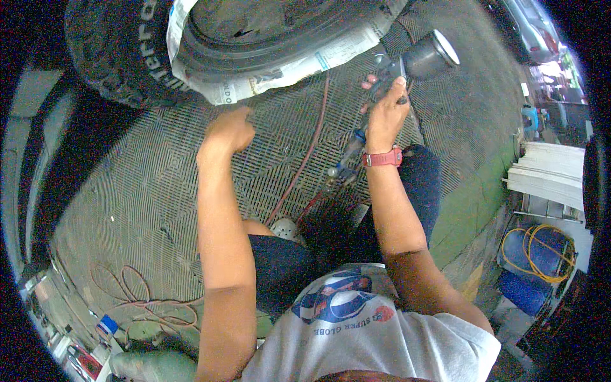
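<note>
Steel mesh flooring point(159, 184) spreads beneath a person crouched before a large tyre point(108, 57), whose wheel is masked with sheets of newspaper point(286, 67). The right hand point(385, 114) is wrapped around the grip of a paint spray gun point(398, 70), fingers closed about the handle, with the gun's dark cup point(429, 56) tilted up and to the right, its pale lid facing outward. The gun sits just right of the newspaper's lower edge, well above the floor. A red watch point(383, 158) circles the right wrist. From the base of the gun a blue-fitted coupling point(347, 159) hangs down to a thin red hose point(305, 153) that trails across the grating. The left hand point(228, 132) is curled into a loose fist holding nothing visible, hovering just below the papered rim of the wheel, apart from the gun. More red hose point(146, 299) lies looped on the floor at lower left. At right, a coil of yellow cable point(541, 245) rests on a blue container point(531, 254).
</note>
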A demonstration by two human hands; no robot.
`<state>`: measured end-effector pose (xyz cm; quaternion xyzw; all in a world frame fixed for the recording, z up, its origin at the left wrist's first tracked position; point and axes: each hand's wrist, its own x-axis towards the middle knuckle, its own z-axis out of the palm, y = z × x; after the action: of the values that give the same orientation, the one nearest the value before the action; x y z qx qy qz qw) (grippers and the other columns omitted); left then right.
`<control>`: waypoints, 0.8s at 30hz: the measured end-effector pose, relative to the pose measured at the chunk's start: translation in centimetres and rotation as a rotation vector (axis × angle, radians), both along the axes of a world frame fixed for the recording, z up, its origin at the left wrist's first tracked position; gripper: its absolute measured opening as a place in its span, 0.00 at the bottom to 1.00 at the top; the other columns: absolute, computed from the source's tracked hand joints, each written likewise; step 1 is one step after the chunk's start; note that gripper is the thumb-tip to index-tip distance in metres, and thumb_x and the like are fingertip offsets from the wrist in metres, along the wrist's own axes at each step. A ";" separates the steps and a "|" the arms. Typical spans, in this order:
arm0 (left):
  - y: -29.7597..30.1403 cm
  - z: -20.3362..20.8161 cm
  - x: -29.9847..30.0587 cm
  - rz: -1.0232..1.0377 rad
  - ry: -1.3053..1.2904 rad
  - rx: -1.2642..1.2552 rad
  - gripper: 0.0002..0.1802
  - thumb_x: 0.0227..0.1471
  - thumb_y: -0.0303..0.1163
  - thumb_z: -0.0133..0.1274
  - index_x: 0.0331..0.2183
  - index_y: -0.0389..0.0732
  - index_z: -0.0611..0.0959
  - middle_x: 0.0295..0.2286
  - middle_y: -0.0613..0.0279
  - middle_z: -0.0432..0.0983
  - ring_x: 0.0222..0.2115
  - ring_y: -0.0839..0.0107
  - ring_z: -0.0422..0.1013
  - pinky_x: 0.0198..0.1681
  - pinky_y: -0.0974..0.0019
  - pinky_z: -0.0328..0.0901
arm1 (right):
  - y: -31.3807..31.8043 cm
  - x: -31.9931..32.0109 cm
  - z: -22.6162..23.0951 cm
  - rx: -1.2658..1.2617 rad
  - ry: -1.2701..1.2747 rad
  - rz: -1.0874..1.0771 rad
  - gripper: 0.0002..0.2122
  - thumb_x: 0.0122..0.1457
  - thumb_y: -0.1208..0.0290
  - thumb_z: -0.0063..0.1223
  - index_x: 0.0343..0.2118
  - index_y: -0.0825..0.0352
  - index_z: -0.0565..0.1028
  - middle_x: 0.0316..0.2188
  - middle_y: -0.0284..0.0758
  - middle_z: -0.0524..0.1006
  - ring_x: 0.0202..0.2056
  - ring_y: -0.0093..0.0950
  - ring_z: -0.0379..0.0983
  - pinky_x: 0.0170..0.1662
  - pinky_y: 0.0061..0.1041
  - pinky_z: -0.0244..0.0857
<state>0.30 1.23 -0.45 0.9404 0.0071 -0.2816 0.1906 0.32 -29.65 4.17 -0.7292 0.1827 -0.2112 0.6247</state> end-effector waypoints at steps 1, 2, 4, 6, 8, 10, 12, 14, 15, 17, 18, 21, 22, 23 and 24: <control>0.0 0.0 -0.1 0.004 -0.030 -0.011 0.30 0.60 0.35 0.49 0.63 0.50 0.78 0.55 0.39 0.79 0.55 0.38 0.76 0.62 0.44 0.69 | 0.4 0.1 0.3 0.034 0.010 -0.007 0.29 0.79 0.45 0.33 0.53 0.69 0.77 0.38 0.39 0.85 0.35 0.27 0.84 0.22 0.25 0.72; 0.0 0.1 -0.1 0.004 -0.011 0.001 0.30 0.59 0.35 0.49 0.64 0.50 0.78 0.55 0.39 0.79 0.55 0.39 0.76 0.62 0.44 0.69 | 0.6 0.2 0.5 0.068 0.019 -0.015 0.29 0.79 0.45 0.33 0.53 0.69 0.76 0.37 0.39 0.85 0.35 0.27 0.84 0.22 0.25 0.72; 0.1 0.3 0.0 0.005 0.026 0.023 0.31 0.59 0.35 0.49 0.64 0.50 0.78 0.55 0.39 0.79 0.55 0.39 0.76 0.62 0.44 0.69 | 0.7 0.7 1.1 0.080 -0.032 -0.015 0.29 0.79 0.45 0.32 0.52 0.69 0.77 0.36 0.39 0.85 0.34 0.27 0.83 0.22 0.24 0.71; 0.5 -1.2 -0.1 -0.015 -0.047 0.008 0.31 0.59 0.35 0.48 0.64 0.49 0.78 0.54 0.38 0.80 0.56 0.40 0.76 0.62 0.44 0.69 | 1.5 1.3 2.7 0.066 -0.097 -0.057 0.29 0.79 0.44 0.32 0.51 0.70 0.77 0.36 0.39 0.85 0.33 0.27 0.82 0.22 0.24 0.71; 0.6 -1.2 -0.1 -0.016 -0.054 -0.009 0.31 0.59 0.35 0.49 0.64 0.49 0.78 0.54 0.38 0.80 0.56 0.40 0.76 0.63 0.44 0.69 | 2.0 1.7 4.2 0.076 -0.175 -0.066 0.29 0.78 0.44 0.33 0.49 0.70 0.78 0.35 0.39 0.84 0.31 0.26 0.81 0.22 0.24 0.71; 0.3 -1.0 0.1 -0.022 -0.033 0.008 0.30 0.60 0.36 0.49 0.63 0.48 0.78 0.54 0.38 0.79 0.56 0.41 0.76 0.63 0.45 0.69 | 2.4 2.1 5.8 0.083 -0.272 -0.065 0.28 0.79 0.46 0.34 0.45 0.69 0.79 0.34 0.38 0.84 0.29 0.25 0.81 0.22 0.23 0.72; 0.0 -0.9 0.0 -0.030 -0.027 0.017 0.29 0.61 0.37 0.49 0.63 0.48 0.78 0.54 0.39 0.80 0.56 0.41 0.76 0.62 0.45 0.69 | 3.1 2.3 7.0 0.110 -0.389 -0.021 0.29 0.79 0.46 0.34 0.44 0.71 0.79 0.33 0.39 0.85 0.25 0.26 0.79 0.22 0.24 0.71; -0.2 -0.6 0.0 -0.034 -0.042 0.014 0.28 0.62 0.38 0.49 0.63 0.47 0.78 0.54 0.39 0.80 0.55 0.41 0.76 0.62 0.45 0.69 | 3.5 1.9 8.5 0.108 -0.415 0.053 0.29 0.79 0.46 0.33 0.44 0.72 0.78 0.34 0.40 0.85 0.24 0.27 0.79 0.23 0.24 0.71; -0.4 -0.4 0.3 -0.033 -0.013 0.020 0.28 0.63 0.40 0.49 0.63 0.48 0.78 0.54 0.39 0.80 0.56 0.41 0.76 0.61 0.45 0.70 | 4.1 1.8 9.3 0.123 -0.462 0.068 0.30 0.79 0.46 0.32 0.46 0.73 0.78 0.37 0.41 0.86 0.24 0.26 0.79 0.24 0.24 0.72; -0.8 -0.3 0.5 -0.019 -0.027 -0.003 0.32 0.58 0.35 0.48 0.64 0.47 0.78 0.54 0.39 0.79 0.56 0.42 0.76 0.62 0.45 0.68 | 3.5 0.7 9.3 0.173 -0.446 0.295 0.33 0.75 0.37 0.32 0.62 0.67 0.68 0.44 0.44 0.84 0.37 0.31 0.82 0.26 0.27 0.73; -1.1 -0.3 0.6 -0.012 -0.036 -0.013 0.34 0.55 0.33 0.47 0.64 0.47 0.78 0.54 0.39 0.79 0.56 0.42 0.76 0.63 0.46 0.68 | 3.2 0.2 9.2 0.208 -0.420 0.389 0.38 0.72 0.33 0.33 0.69 0.64 0.61 0.50 0.46 0.83 0.42 0.33 0.83 0.27 0.27 0.74; -1.8 -0.7 1.4 -0.036 0.011 0.029 0.32 0.56 0.33 0.47 0.63 0.47 0.79 0.55 0.41 0.80 0.56 0.43 0.76 0.62 0.45 0.68 | 2.6 -2.1 8.2 0.302 -0.282 0.535 0.47 0.68 0.27 0.36 0.77 0.63 0.53 0.57 0.50 0.79 0.52 0.36 0.82 0.29 0.25 0.75; -2.1 -0.7 1.7 -0.046 0.030 0.048 0.31 0.57 0.34 0.47 0.62 0.47 0.79 0.55 0.41 0.80 0.56 0.44 0.76 0.62 0.46 0.68 | 2.4 -2.4 8.0 0.317 -0.263 0.539 0.47 0.68 0.27 0.36 0.76 0.64 0.53 0.57 0.50 0.79 0.52 0.36 0.82 0.29 0.24 0.75; -2.5 -0.6 1.8 -0.044 0.043 0.074 0.30 0.57 0.34 0.49 0.62 0.49 0.79 0.54 0.42 0.81 0.55 0.44 0.77 0.61 0.46 0.70 | 2.3 -2.6 7.9 0.329 -0.243 0.544 0.48 0.68 0.26 0.37 0.76 0.66 0.54 0.57 0.50 0.79 0.53 0.36 0.82 0.29 0.24 0.75; -2.9 -0.6 2.4 -0.048 0.053 0.080 0.31 0.57 0.34 0.49 0.62 0.49 0.78 0.54 0.42 0.81 0.55 0.44 0.77 0.61 0.46 0.70 | 2.0 -2.5 8.1 0.311 -0.239 0.538 0.49 0.67 0.26 0.37 0.76 0.67 0.54 0.57 0.50 0.79 0.53 0.36 0.82 0.29 0.24 0.75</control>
<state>2.71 -1.68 -1.04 0.9394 0.0009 -0.3102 0.1458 -2.21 -27.61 12.22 -0.6173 -0.0611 -0.0923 0.7789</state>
